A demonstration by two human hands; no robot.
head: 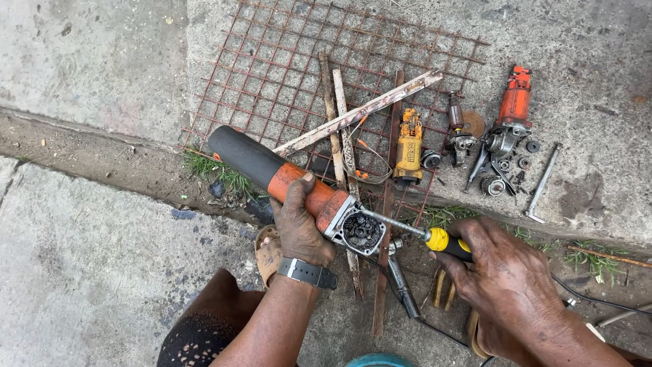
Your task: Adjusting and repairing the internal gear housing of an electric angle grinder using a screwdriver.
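My left hand [297,221] grips the orange body of an angle grinder [272,171] with a long black handle and an open, greasy gear head [360,231]. A dark watch sits on that wrist. My right hand [506,278] holds a screwdriver [445,240] with a yellow and black handle. Its metal shaft runs left and its tip rests at the gear head's upper edge.
A rusty wire mesh [272,75] lies on the concrete with wooden sticks [353,112] across it. A yellow motor part [409,144], an armature [456,115], another orange grinder [513,109], small bearings and a metal bar [541,182] lie at right. Pliers [402,285] are below the grinder.
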